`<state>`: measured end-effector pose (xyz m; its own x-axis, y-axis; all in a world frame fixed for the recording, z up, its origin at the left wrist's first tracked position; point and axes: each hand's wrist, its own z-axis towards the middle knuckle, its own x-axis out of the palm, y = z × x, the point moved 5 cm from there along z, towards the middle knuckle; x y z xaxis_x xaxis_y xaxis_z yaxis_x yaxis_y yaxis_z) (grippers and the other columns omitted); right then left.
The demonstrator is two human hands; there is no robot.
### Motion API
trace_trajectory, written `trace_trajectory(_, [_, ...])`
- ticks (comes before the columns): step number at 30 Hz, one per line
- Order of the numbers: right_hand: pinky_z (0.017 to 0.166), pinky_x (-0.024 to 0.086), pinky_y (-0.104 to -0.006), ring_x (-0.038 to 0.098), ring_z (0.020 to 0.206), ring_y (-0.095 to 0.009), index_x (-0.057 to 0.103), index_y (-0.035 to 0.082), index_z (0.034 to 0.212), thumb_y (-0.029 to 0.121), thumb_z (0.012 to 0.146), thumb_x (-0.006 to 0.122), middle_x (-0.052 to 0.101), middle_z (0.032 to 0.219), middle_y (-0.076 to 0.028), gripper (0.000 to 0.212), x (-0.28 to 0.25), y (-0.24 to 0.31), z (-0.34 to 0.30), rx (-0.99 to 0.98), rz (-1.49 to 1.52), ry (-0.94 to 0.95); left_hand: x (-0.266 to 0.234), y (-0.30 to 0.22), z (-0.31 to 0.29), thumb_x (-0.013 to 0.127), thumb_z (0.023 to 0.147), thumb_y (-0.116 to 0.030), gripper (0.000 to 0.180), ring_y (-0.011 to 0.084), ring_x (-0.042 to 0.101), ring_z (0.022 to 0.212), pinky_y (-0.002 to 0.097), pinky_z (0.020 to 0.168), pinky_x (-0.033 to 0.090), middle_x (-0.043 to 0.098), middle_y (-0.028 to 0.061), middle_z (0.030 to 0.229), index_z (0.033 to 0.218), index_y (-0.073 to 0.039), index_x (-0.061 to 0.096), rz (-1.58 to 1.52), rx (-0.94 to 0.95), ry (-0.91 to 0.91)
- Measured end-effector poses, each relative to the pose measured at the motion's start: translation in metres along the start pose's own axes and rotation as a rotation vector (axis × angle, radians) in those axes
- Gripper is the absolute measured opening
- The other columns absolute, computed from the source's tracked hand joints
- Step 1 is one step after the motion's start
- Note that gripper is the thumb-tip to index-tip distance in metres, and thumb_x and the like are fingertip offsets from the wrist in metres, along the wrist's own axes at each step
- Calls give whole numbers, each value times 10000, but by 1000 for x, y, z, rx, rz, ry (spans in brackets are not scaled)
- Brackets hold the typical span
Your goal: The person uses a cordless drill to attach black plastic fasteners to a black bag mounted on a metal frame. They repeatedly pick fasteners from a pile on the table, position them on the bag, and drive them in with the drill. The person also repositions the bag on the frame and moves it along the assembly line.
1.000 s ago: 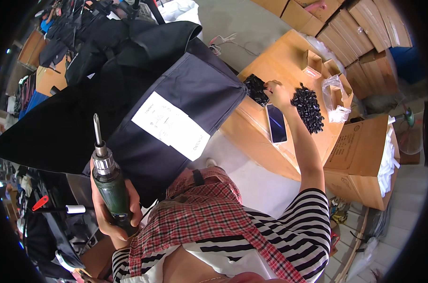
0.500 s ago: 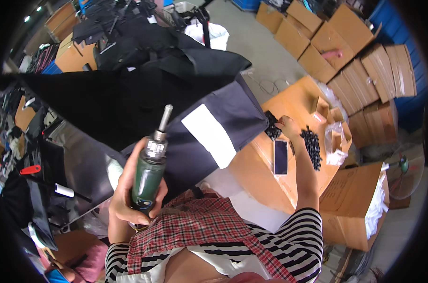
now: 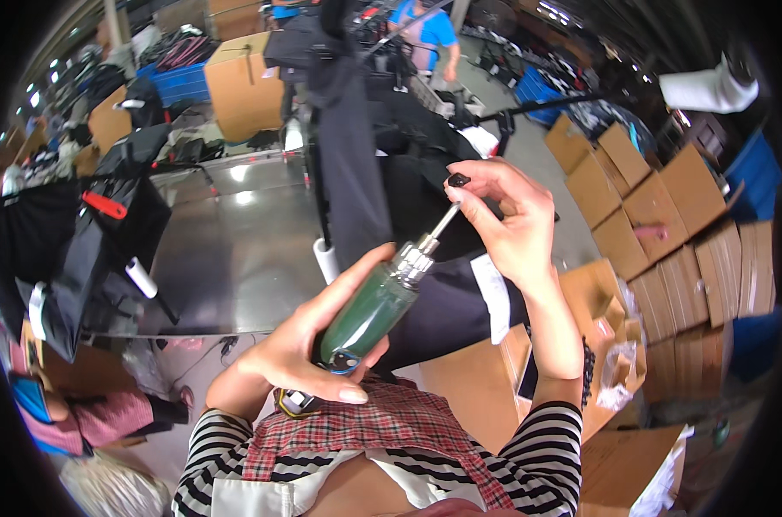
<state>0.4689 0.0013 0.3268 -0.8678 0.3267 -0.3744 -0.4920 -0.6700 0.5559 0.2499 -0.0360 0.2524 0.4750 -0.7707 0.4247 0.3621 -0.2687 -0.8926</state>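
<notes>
My left hand (image 3: 292, 349) is wrapped round a green electric screwdriver (image 3: 367, 317), its metal bit pointing up and to the right. At the bit's tip, my right hand (image 3: 522, 215) pinches a small black part (image 3: 458, 180) between thumb and fingertips. The part is at or very near the tip; whether it sits on the bit I cannot tell. Behind both hands lies black fabric (image 3: 356, 172), with a white strip (image 3: 492, 297) on its right side. Under my right forearm, a phone (image 3: 527, 377) and a pile of small black parts (image 3: 588, 370) are partly hidden.
A wooden table (image 3: 460, 379) stands at the right and a shiny metal table (image 3: 227, 267) at the left. Cardboard boxes (image 3: 675, 207) are stacked far right. A person in a blue top (image 3: 438, 30) is at the back; another person (image 3: 106, 422) is lower left.
My right hand has come from the black parts on the wooden table up to the screwdriver's tip, now pinching one. The screwdriver has tilted and moved right. The black fabric has shifted, and the view has swung.
</notes>
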Motion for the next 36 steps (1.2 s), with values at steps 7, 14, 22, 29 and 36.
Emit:
trace_trajectory(7, [670, 536, -243, 670, 734, -116, 723, -5, 1059, -112, 791, 730, 666, 837, -79, 289, 31, 38, 14, -174, -68, 30, -14, -10, -19, 858, 594, -32, 1332, 174, 584, 620, 269, 515, 485, 588, 168, 877, 1607, -90, -6, -2, 72, -61])
trace_trajectory(14, [611, 526, -275, 660, 681, -192, 728, -34, 1032, -128, 735, 726, 657, 824, -103, 311, 40, 62, 9, -518, -362, -105, -21, -13, -24, 860, 658, -60, 1286, 136, 586, 720, 265, 629, 478, 585, 110, 916, 1620, -141, 11, -215, 9, 96])
trace_trajectory(22, [753, 558, -293, 684, 831, -199, 675, -39, 1103, -74, 789, 745, 699, 1009, -147, 323, 39, 80, 0, -239, -157, -177, -41, -23, -26, 859, 598, -59, 1371, 191, 597, 532, 283, 475, 451, 575, 170, 842, 1612, -190, -55, -336, 266, 101])
trace_trajectory(29, [674, 550, -432, 676, 781, -324, 592, -60, 1076, -77, 789, 681, 631, 855, -156, 301, 156, 73, -47, 71, 105, 631, -71, -54, -30, 831, 667, -136, 1199, 217, 580, 516, 316, 487, 509, 513, 205, 916, 1577, -148, 50, -452, 436, 104])
trace_trajectory(36, [502, 463, -258, 583, 534, -108, 649, -8, 1134, 67, 1050, 481, 612, 700, -63, 202, 141, 61, 19, 132, 187, 134, -100, -66, -51, 802, 677, -88, 1208, 209, 650, 559, 612, 998, 505, 538, 160, 924, 1573, -126, -6, -379, 505, 111])
